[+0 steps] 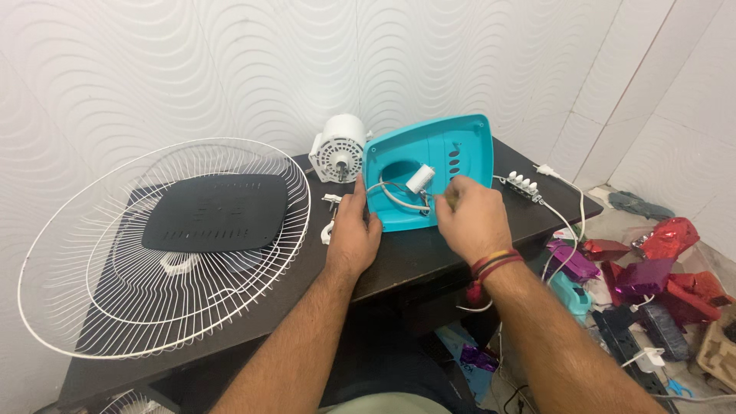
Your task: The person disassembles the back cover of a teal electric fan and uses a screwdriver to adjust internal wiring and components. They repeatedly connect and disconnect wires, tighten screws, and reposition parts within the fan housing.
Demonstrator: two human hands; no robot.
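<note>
A turquoise plastic fan housing (452,157) stands tilted on a dark table (399,264), its hollow side facing me. My left hand (354,230) grips its left edge. My right hand (471,218) is closed on a small tool, apparently a screwdriver, whose tip points into the housing next to a white cylindrical capacitor (420,179) and white wires (395,196). A white fan motor (340,148) sits just behind the housing's left side.
A white wire fan guard (92,253) with a black plate (215,212) on it covers the table's left half. A white switch block (524,185) with cord lies at right. Small white parts (330,217) sit by my left hand. Coloured clutter (652,284) fills the floor right.
</note>
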